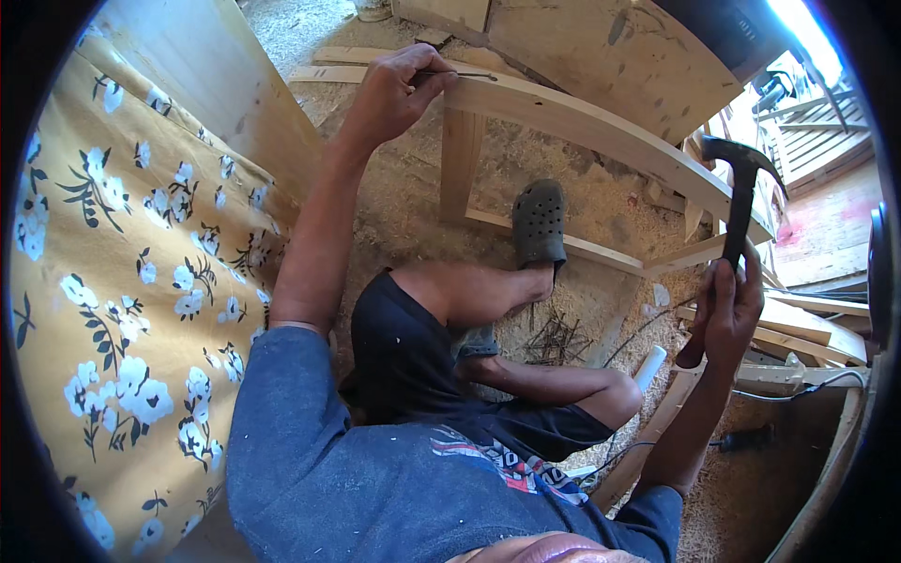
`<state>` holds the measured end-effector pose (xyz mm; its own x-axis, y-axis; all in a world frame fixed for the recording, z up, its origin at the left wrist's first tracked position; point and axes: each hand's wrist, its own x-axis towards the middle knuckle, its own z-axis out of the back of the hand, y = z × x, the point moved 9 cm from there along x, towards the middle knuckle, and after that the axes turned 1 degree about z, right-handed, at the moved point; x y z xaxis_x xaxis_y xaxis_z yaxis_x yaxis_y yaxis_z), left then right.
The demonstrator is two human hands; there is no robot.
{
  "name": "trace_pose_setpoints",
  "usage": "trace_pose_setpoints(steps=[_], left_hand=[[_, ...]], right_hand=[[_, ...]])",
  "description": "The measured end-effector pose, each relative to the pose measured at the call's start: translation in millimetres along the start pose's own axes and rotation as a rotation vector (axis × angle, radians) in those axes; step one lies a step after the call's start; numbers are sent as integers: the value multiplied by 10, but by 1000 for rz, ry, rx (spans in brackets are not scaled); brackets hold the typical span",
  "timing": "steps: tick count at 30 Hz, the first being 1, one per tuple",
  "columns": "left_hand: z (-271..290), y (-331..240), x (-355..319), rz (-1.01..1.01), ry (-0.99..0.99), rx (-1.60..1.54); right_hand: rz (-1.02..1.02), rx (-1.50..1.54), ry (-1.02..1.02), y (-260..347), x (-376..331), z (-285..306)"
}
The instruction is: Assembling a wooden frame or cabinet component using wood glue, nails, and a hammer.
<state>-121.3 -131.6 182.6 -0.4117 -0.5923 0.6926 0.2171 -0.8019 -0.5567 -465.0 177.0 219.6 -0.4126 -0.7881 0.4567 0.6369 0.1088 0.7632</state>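
My left hand [399,94] is closed in a pinch around a long thin dark nail [477,75]. The nail lies over the left end of a pale wooden board [601,117], the top rail of a wooden frame. A short upright piece [461,164] joins that rail at its left end, and a lower rail [601,253] runs behind my foot. On the right, my right hand [730,310] grips a claw hammer [741,202] by its dark handle. The hammer is held upright, its head at the top, beside the frame's right end.
Sawdust covers the floor, where a heap of loose nails [560,340] lies near my clog [539,225]. A white tube [649,368] and a dark cable are by my knee. Flowered cloth [141,281] hangs at left; scrap wood [807,333] is stacked at right.
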Motion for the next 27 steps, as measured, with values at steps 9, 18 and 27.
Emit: trace_pose_setpoints(steps=[9,18,27], left_hand=[[-81,50,10,-136,-44,-9],[-113,111,72,-183,-20,16],[-106,71,68,-195,1,0]], right_hand=[[-17,-33,213,329,272,-706],[186,127,165,990,832,-1185],[470,-311,390,923,941,-1798]])
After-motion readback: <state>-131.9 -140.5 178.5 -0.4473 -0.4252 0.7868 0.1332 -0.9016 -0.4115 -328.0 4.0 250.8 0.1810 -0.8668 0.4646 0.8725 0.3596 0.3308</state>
